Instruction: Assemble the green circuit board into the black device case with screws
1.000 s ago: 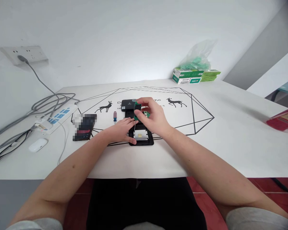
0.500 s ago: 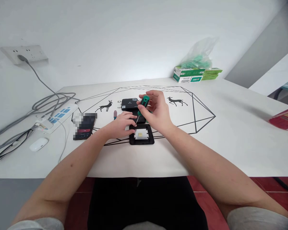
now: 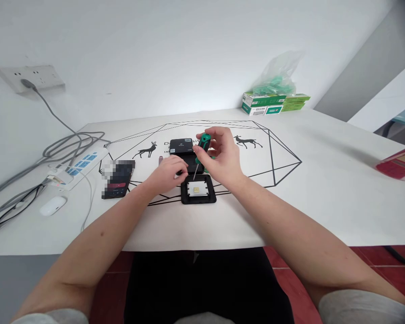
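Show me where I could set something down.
Widest: the table's right side, between the green boxes and the red package. A smaller patch lies between the black tray and the front edge. Crowded: the left, with power strip, cables and phone; the middle, around left hand and right hand.

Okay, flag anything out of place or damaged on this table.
The grey cable sprawls in untidy loops by the power strip, with black-framed glasses lying against it, where they could snag. The black casing lies open, but I see no clear damage or spill.
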The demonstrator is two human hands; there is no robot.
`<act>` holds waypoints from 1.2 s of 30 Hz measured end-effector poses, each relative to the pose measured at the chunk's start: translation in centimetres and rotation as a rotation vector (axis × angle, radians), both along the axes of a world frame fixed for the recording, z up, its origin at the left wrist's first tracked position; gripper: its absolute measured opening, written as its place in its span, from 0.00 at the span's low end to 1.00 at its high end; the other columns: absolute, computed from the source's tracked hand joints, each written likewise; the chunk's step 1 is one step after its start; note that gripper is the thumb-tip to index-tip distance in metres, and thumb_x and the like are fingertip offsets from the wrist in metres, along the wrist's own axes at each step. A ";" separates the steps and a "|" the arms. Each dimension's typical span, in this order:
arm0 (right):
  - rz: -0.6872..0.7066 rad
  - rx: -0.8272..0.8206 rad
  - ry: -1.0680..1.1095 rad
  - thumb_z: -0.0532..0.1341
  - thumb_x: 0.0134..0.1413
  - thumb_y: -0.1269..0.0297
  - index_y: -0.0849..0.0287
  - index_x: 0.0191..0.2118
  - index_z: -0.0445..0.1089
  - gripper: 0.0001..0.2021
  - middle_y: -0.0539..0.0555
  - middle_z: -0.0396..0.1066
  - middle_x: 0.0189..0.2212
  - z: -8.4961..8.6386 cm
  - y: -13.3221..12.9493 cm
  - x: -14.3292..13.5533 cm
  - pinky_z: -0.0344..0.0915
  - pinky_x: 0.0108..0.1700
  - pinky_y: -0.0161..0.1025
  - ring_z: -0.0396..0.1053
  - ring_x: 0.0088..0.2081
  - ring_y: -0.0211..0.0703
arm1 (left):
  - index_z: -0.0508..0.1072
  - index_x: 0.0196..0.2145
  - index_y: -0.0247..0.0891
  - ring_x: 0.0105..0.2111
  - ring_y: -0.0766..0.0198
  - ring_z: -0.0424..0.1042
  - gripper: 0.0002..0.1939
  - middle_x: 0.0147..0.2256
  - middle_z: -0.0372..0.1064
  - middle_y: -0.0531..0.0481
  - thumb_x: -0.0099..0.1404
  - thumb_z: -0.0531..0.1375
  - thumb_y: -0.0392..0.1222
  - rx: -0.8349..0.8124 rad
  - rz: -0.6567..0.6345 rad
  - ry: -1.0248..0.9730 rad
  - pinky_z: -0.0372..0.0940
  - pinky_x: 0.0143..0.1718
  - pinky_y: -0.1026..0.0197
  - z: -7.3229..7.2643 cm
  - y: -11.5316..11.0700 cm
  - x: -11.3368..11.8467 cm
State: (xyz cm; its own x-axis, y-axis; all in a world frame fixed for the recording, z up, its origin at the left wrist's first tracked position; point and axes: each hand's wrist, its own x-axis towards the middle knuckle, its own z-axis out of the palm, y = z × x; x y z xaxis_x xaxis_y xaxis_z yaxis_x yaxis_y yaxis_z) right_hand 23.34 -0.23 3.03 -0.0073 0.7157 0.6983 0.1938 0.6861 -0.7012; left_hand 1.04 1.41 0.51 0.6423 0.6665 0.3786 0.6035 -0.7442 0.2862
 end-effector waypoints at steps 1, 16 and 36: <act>-0.006 -0.002 -0.007 0.68 0.63 0.55 0.46 0.56 0.63 0.20 0.55 0.79 0.51 0.0 0.0 0.0 0.79 0.38 0.45 0.78 0.41 0.45 | 0.77 0.36 0.43 0.55 0.49 0.73 0.10 0.49 0.80 0.42 0.74 0.57 0.43 0.028 0.070 -0.002 0.66 0.62 0.43 -0.1 0.4 -0.4; 0.038 -0.023 -0.091 0.69 0.60 0.53 0.50 0.55 0.65 0.21 0.54 0.79 0.48 -0.1 -0.2 -0.2 0.76 0.33 0.42 0.77 0.37 0.42 | 0.80 0.46 0.41 0.58 0.47 0.71 0.10 0.52 0.78 0.41 0.74 0.59 0.42 -0.009 0.172 -0.037 0.66 0.64 0.41 0.0 1.8 -2.6; 0.143 0.048 -0.198 0.69 0.61 0.57 0.51 0.54 0.70 0.18 0.55 0.80 0.47 -1.1 -1.2 -1.3 0.79 0.31 0.39 0.79 0.39 0.44 | 0.82 0.55 0.45 0.71 0.37 0.59 0.30 0.70 0.65 0.44 0.59 0.76 0.61 -0.385 -0.028 0.228 0.57 0.72 0.40 1.1 -0.7 -0.6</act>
State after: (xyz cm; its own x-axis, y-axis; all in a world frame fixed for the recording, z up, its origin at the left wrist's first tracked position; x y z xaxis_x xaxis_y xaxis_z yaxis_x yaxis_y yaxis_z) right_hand 22.07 -1.47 1.95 -0.2462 0.6637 0.7063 0.2234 0.7480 -0.6250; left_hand 0.40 0.70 1.60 0.7000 0.7126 -0.0469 0.6647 -0.6260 0.4078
